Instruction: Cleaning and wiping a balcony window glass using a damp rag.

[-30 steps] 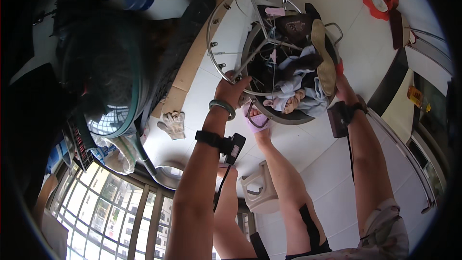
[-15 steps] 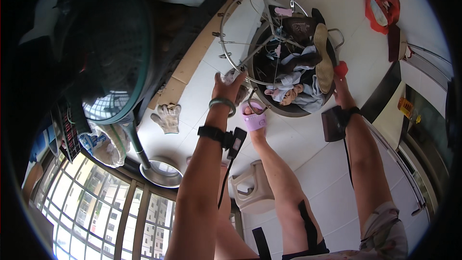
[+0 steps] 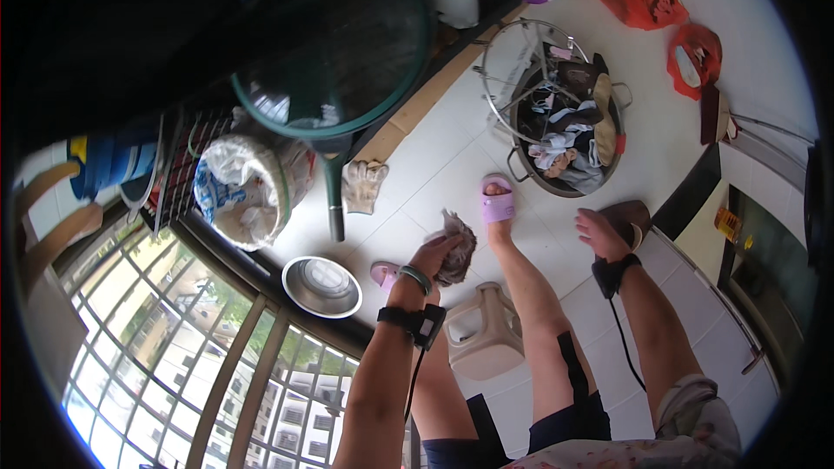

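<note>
In my left hand (image 3: 432,256) is a crumpled brownish-grey cloth (image 3: 459,249), gripped by the fingers above the floor near my left slipper (image 3: 384,274). My right hand (image 3: 599,234) is empty, fingers apart. A dark brown object with a tan edge (image 3: 632,219) sits behind it, partly hidden; its kind is unclear. Farther off stands a round metal pan (image 3: 519,161) with loop handles and red on its right grip. Crumpled clothes (image 3: 569,143), a tan insole (image 3: 604,120) and a round clip hanger (image 3: 488,91) rest in or over it.
A beige plastic stool (image 3: 486,352) stands between my legs. To the left are a steel basin (image 3: 294,291), a lined bin (image 3: 282,195), a pair of work gloves (image 3: 363,187) and a green-rimmed racket-like object (image 3: 334,191). Red plastic bags (image 3: 638,0) lie at the far right.
My left hand has drawn back from the pan and hanger toward me with the brownish-grey cloth. The right hand has left the pan's red grip and opened. The view has shifted left.
</note>
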`<state>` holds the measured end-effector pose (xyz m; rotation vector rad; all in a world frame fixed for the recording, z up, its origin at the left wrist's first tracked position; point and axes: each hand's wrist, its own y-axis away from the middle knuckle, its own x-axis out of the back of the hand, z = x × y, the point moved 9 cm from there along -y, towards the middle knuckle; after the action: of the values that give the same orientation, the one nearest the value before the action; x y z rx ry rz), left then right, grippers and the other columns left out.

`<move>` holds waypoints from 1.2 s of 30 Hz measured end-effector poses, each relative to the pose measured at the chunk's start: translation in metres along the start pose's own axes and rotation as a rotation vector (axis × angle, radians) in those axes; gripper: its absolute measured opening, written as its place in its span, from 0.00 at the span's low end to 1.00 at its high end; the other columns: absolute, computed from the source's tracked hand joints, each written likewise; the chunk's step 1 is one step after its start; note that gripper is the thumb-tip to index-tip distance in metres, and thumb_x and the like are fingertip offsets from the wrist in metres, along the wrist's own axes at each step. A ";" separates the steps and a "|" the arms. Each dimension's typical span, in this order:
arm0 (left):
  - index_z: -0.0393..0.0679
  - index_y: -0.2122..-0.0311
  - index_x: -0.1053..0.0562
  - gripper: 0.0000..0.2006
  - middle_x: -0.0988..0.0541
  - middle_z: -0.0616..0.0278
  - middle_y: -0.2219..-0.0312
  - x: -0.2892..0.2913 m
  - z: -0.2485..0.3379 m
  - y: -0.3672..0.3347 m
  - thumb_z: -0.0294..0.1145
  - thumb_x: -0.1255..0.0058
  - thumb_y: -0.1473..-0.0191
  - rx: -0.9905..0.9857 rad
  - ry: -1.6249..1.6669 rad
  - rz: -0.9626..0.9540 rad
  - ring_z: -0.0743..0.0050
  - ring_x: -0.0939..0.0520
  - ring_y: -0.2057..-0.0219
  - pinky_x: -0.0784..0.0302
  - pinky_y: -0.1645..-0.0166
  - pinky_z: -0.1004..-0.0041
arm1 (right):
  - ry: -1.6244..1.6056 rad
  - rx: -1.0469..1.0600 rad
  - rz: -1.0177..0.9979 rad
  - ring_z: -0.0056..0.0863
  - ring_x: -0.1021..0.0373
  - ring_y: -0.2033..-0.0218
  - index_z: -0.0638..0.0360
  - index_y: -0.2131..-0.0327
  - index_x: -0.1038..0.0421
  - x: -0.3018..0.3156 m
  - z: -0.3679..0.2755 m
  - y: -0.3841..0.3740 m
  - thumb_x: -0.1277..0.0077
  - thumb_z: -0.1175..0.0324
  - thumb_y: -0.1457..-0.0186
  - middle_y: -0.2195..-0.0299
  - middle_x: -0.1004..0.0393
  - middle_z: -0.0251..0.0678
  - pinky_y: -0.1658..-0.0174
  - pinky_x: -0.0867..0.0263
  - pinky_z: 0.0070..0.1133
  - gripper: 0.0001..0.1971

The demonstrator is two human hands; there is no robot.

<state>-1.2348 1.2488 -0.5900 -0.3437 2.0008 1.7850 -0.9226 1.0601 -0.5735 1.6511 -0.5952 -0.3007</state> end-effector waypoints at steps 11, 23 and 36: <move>0.38 0.61 0.31 0.11 0.25 0.68 0.69 0.008 -0.061 0.165 0.33 0.54 0.47 -0.202 0.096 -0.301 0.81 0.26 0.67 0.31 0.61 0.78 | 0.079 -0.052 -0.528 0.16 0.35 0.64 0.45 0.60 0.35 -0.275 0.044 0.091 0.55 0.56 0.48 0.65 0.32 0.20 0.62 0.40 0.19 0.12; 0.42 0.65 0.29 0.08 0.30 0.76 0.75 0.164 -0.130 0.272 0.34 0.54 0.46 -0.618 0.243 0.161 0.89 0.33 0.73 0.37 0.67 0.85 | 0.661 0.014 -0.451 0.21 0.36 0.59 0.53 0.56 0.38 -0.437 0.093 0.150 0.55 0.51 0.48 0.62 0.32 0.29 0.60 0.40 0.21 0.21; 0.37 0.61 0.33 0.10 0.26 0.64 0.71 0.290 -0.121 0.419 0.31 0.55 0.47 -0.810 0.193 0.320 0.81 0.27 0.69 0.31 0.62 0.79 | 0.630 -0.130 -0.661 0.22 0.34 0.61 0.53 0.52 0.41 -0.633 0.168 0.313 0.65 0.62 0.42 0.60 0.32 0.31 0.58 0.36 0.25 0.15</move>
<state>-1.6997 1.2167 -0.3505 -0.4631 1.3963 2.8204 -1.6001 1.2378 -0.3843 1.6580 0.4471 -0.2626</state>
